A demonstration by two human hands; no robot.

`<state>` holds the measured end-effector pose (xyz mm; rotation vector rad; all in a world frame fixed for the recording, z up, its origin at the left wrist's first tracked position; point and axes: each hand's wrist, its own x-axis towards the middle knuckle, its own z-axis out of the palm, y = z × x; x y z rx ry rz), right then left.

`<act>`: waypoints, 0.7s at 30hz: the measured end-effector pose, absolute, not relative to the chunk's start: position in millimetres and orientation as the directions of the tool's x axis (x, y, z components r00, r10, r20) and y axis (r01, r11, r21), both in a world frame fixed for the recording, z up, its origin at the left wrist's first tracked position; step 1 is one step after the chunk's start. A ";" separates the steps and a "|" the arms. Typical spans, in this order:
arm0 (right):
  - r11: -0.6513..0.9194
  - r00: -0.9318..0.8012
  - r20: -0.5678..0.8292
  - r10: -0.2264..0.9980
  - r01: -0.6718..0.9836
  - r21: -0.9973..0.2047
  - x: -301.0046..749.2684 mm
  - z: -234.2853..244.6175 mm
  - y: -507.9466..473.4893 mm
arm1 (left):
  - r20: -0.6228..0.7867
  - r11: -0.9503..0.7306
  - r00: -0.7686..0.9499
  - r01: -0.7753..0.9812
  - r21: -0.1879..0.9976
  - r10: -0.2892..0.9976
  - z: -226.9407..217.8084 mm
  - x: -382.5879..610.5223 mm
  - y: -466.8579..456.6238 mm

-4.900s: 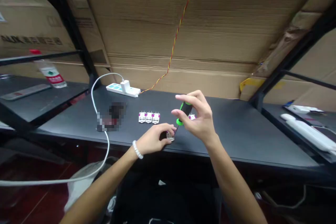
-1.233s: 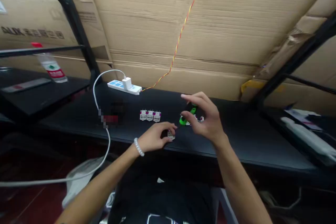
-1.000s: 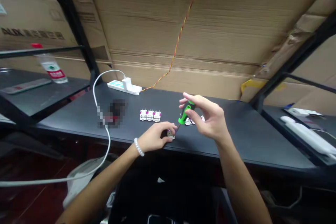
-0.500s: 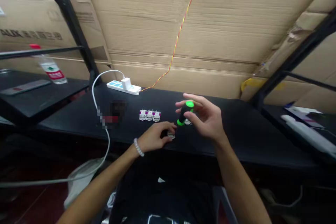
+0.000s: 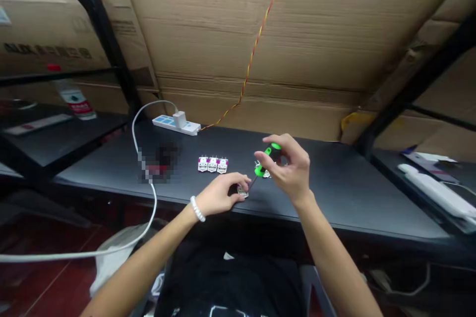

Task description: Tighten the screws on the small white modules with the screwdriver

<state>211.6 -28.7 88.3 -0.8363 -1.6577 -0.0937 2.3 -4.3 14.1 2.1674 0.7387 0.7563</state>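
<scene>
Near the table's front edge, my left hand [image 5: 222, 194] grips a small white part [image 5: 243, 191] between thumb and fingers, holding it against the black tabletop. My right hand [image 5: 288, 166] is closed round the green and black handle of a screwdriver [image 5: 259, 171]. The tool is tilted, its thin shaft running down and left to the small white part; the exact contact of its tip is too small to make out. Three white and purple modules with metal pins [image 5: 212, 164] stand in a row to the left. More white parts [image 5: 266, 174] lie partly hidden behind the screwdriver and right hand.
A white power strip [image 5: 176, 124] with a plugged-in charger sits at the back left, its white cable [image 5: 134, 131] looping over the table's front edge. A blurred-out dark object [image 5: 161, 163] lies beside the cable. Black metal posts [image 5: 111, 44] and a cardboard wall [image 5: 305, 49] bound the table.
The screwdriver has tilted over, its handle leaning further right, and my right hand has curled more tightly around it. My left hand stays nearly in place with the white part.
</scene>
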 end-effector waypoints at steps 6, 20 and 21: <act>0.720 0.010 0.870 0.494 0.556 -0.415 217.0 91.0 -34.1 | 0.244 -0.671 0.698 0.437 0.600 0.673 24.8 8.7 -1.5; 0.671 0.348 0.895 0.279 0.596 -0.441 285.4 97.4 -76.5 | -0.008 -0.650 0.684 0.698 0.300 0.730 58.2 3.1 74.1; 0.674 0.365 0.896 0.253 0.598 -0.434 289.2 98.8 -77.4 | 0.012 -0.655 0.687 0.687 0.316 0.727 59.2 4.0 73.7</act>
